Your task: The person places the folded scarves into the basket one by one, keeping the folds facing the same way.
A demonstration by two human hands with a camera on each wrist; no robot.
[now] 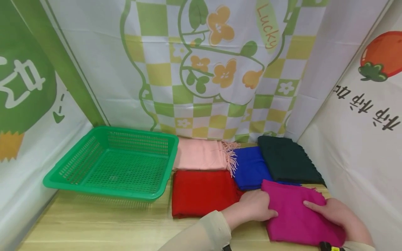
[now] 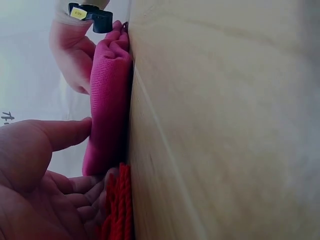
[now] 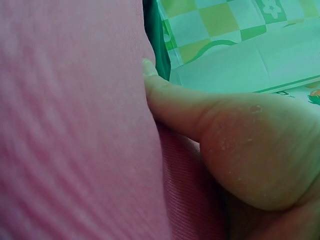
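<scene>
Head view: the left hand [image 1: 253,206] and right hand [image 1: 337,212] are grasping the magenta cloth [image 1: 293,218] between them; red cloth [image 1: 202,193] is lying left of the grip, blue cloth [image 1: 251,165] beyond. Left wrist: thumb and fingers are pinching its edge beside red fringe [image 2: 120,205]. Right wrist: the thumb is pressing it, fingers hidden.

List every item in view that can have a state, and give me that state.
Green plastic basket: open side up
Pink fringed scarf: folded, fringe spread loose
Red fringed scarf: folded flat
Blue cloth: partly covered
Dark green fringed scarf: folded, overlapping the blue cloth
Magenta scarf: folded, held by both hands
Left hand: gripping magenta scarf
Right hand: gripping magenta scarf
</scene>
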